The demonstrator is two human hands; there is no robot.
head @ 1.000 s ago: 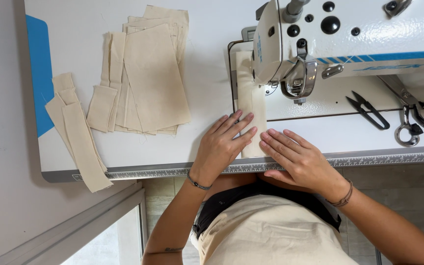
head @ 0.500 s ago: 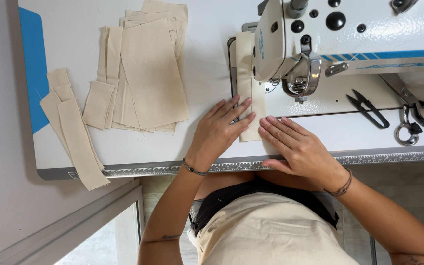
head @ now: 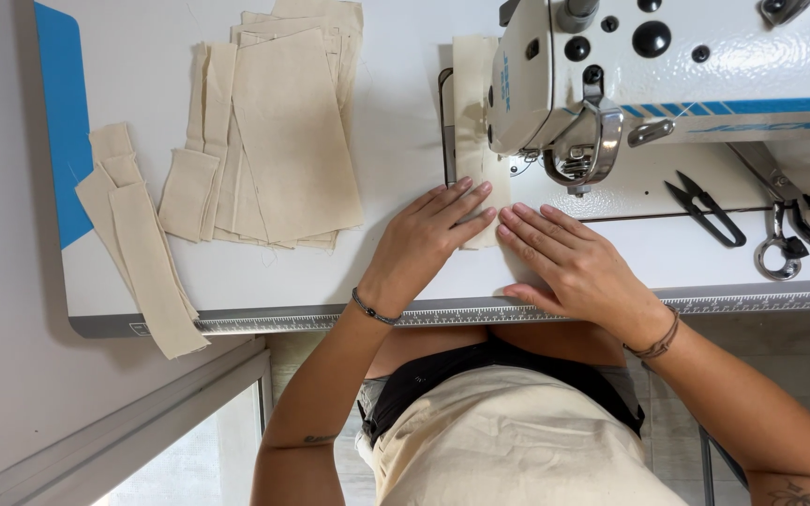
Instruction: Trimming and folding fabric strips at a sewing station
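Observation:
A narrow beige fabric strip (head: 472,103) lies on the white table and runs under the head of a white sewing machine (head: 667,66). My left hand (head: 428,234) lies flat on the near end of the strip, fingers stretched toward the presser foot (head: 574,169). My right hand (head: 574,262) rests flat beside it, fingertips at the strip's right edge, just in front of the needle area. Neither hand grips anything; both press down.
A pile of beige fabric pieces (head: 278,131) lies to the left on the table. Long beige strips (head: 138,244) hang over the table's front left corner. Black thread snips (head: 705,208) and scissors (head: 794,225) lie to the right of the machine.
Both hands have slid away from me toward the machine, and the fabric strip has fed further under the presser foot. Less of the strip shows in front of the needle.

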